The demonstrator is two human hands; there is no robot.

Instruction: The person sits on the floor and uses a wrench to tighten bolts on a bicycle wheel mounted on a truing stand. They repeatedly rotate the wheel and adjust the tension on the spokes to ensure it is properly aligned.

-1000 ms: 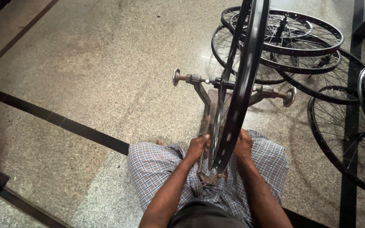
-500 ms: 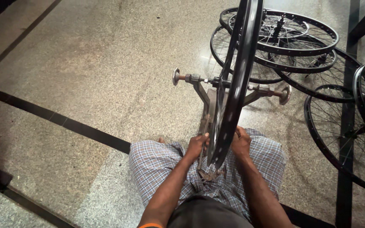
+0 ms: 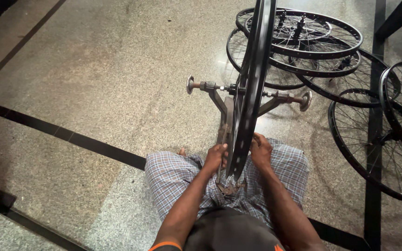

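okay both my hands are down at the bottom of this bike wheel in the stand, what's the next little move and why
Probably turn the wheel a little in the stand. Your left hand and right hand sit either side of the rim's lowest part, so only that stretch is within reach; a small turn would bring the next spokes down between them.

A bicycle wheel (image 3: 252,88) stands upright in a metal stand (image 3: 224,109) on the floor (image 3: 94,69), straight before the seated person; the left hand (image 3: 216,157) lies against the wheel's left side and the right hand (image 3: 260,151) against its right, both at the near, low part of the rim; a pile of wheels (image 3: 312,46) lies flat behind and to the right; more wheels (image 3: 387,135) lie further right
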